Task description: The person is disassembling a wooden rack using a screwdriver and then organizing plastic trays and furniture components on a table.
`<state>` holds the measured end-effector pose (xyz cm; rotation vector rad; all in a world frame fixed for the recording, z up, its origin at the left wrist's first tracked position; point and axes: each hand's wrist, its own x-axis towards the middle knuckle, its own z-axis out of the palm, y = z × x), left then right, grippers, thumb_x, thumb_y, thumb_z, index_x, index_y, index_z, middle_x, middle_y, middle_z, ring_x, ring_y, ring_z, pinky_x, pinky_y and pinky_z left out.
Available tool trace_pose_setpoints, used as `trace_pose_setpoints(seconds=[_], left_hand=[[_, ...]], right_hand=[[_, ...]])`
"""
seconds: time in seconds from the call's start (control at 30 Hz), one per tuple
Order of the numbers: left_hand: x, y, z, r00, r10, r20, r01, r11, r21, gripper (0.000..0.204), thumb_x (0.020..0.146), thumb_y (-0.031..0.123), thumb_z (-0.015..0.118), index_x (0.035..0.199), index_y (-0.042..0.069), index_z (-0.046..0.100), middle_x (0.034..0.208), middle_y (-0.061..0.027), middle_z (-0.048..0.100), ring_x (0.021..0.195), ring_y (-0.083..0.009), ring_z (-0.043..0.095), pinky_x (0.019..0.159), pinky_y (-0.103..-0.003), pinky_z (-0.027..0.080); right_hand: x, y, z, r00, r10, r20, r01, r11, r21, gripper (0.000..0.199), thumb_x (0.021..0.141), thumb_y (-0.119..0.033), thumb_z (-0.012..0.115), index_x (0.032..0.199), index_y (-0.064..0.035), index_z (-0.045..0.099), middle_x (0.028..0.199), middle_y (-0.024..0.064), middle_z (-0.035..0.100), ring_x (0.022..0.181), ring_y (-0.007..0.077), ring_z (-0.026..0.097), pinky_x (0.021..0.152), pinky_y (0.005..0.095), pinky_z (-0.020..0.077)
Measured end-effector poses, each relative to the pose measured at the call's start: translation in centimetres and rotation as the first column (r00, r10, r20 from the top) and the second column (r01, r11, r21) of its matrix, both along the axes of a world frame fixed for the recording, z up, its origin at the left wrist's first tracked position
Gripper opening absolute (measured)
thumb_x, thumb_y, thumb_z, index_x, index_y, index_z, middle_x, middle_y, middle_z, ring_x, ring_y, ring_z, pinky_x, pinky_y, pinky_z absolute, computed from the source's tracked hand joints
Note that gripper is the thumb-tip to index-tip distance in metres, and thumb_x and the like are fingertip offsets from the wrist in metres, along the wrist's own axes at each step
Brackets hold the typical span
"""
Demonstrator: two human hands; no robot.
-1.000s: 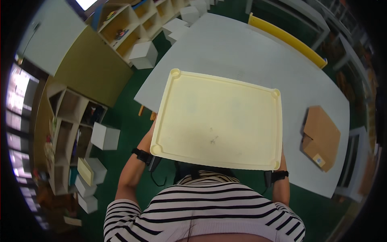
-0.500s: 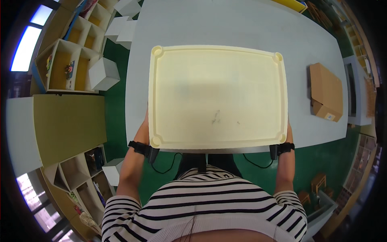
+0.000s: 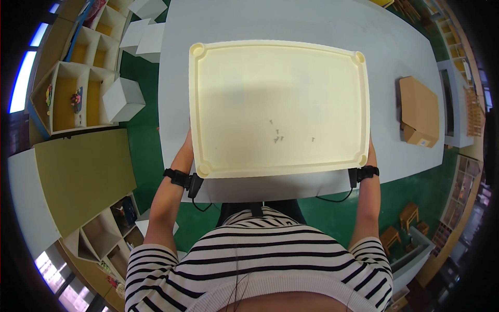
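Observation:
A cream plastic tray [image 3: 244, 109] with a raised rim and round corner recesses is held between my two hands, above the table's near part. Several small grey screws [image 3: 277, 138] lie loose on it, most clustered just right of centre, with one apart to the right. My left hand [image 3: 188, 141] is at the tray's left side, and my right hand [image 3: 371, 151] at its right side. The tray hides the fingers of both. Each wrist wears a black strap with a small device and cable.
Beneath the tray is a large grey table [image 3: 400, 166]. A brown cardboard box [image 3: 419, 112] rests on its right side. To the left are open shelves [image 3: 73, 99], white blocks [image 3: 123, 99] and an olive-topped cabinet [image 3: 86, 177]. Small wooden chairs [image 3: 409, 214] stand at the lower right.
Both hands have carried the tray away from my body, farther over the table. The screws, blurred before, now lie distinct and more spread out. My view has shifted slightly.

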<state>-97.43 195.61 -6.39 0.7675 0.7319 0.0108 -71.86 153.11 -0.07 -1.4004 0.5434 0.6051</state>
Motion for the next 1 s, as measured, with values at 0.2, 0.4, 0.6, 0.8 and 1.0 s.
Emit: trace_pose_setpoints(seconds=[0.2, 0.4, 0.6, 0.8, 1.0], left_hand=[[-0.5, 1.0, 2.4, 0.961, -0.084, -0.262, 0.207, 0.848, 0.488, 0.043, 0.091, 0.033, 0.043, 0.12, 0.001, 0.048, 0.108, -0.0112, 0.058, 0.091, -0.0197, 0.059, 0.073, -0.031, 0.05], [-6.5, 1.7, 7.3, 0.964, 0.124, -0.233, 0.121, 0.576, 0.808, 0.031, 0.088, 0.028, 0.052, 0.105, 0.003, 0.06, 0.09, -0.0031, 0.063, 0.076, -0.0082, 0.056, 0.064, -0.021, 0.043], [-8.3, -4.7, 15.4, 0.971, 0.002, -0.239, 0.232, 0.235, 0.944, 0.017, 0.079, 0.009, 0.062, 0.095, 0.002, 0.062, 0.07, 0.0011, 0.056, 0.062, -0.0048, 0.046, 0.058, -0.018, 0.038], [2.7, -11.6, 15.8, 0.862, -0.459, -0.214, 0.246, 0.009, 0.969, 0.033, 0.072, 0.009, 0.064, 0.104, 0.004, 0.055, 0.098, -0.0127, 0.055, 0.087, -0.0284, 0.056, 0.078, -0.036, 0.045], [7.6, -13.3, 11.2, 0.892, -0.355, -0.281, 0.2, -0.25, 0.948, 0.034, 0.071, 0.001, 0.061, 0.104, 0.004, 0.056, 0.101, -0.0116, 0.054, 0.095, -0.0269, 0.054, 0.083, -0.033, 0.045]], right_hand=[[5.1, -2.2, -2.7, 0.739, 0.659, 0.139, -0.536, 0.701, -0.471, 0.049, 0.089, -0.038, 0.043, 0.112, 0.0043, 0.053, 0.091, 0.0117, 0.063, 0.077, 0.0171, 0.06, 0.069, 0.0301, 0.0479], [4.9, -5.6, 1.2, 0.616, 0.65, 0.444, -0.193, 0.672, -0.715, 0.028, 0.087, -0.023, 0.05, 0.096, 0.0015, 0.06, 0.077, 0.0111, 0.064, 0.066, 0.0155, 0.059, 0.061, 0.0257, 0.046], [-2.7, -0.6, 8.1, 0.323, 0.794, 0.515, -0.28, 0.6, -0.749, 0.013, 0.077, -0.006, 0.062, 0.088, 0.0007, 0.06, 0.072, 0.0094, 0.061, 0.064, 0.015, 0.059, 0.06, 0.0267, 0.047], [-5.4, 7.0, 5.8, -0.03, 0.886, 0.463, -0.308, 0.433, -0.847, 0.023, 0.069, -0.006, 0.067, 0.09, -0.0031, 0.058, 0.084, 0.0102, 0.055, 0.076, 0.0261, 0.056, 0.067, 0.0333, 0.0468], [-5.7, 8.8, 4.9, -0.06, 0.908, 0.415, -0.389, 0.361, -0.847, 0.024, 0.067, -0.006, 0.067, 0.09, -0.0068, 0.059, 0.084, 0.0108, 0.054, 0.079, 0.0278, 0.056, 0.071, 0.0357, 0.0462]])
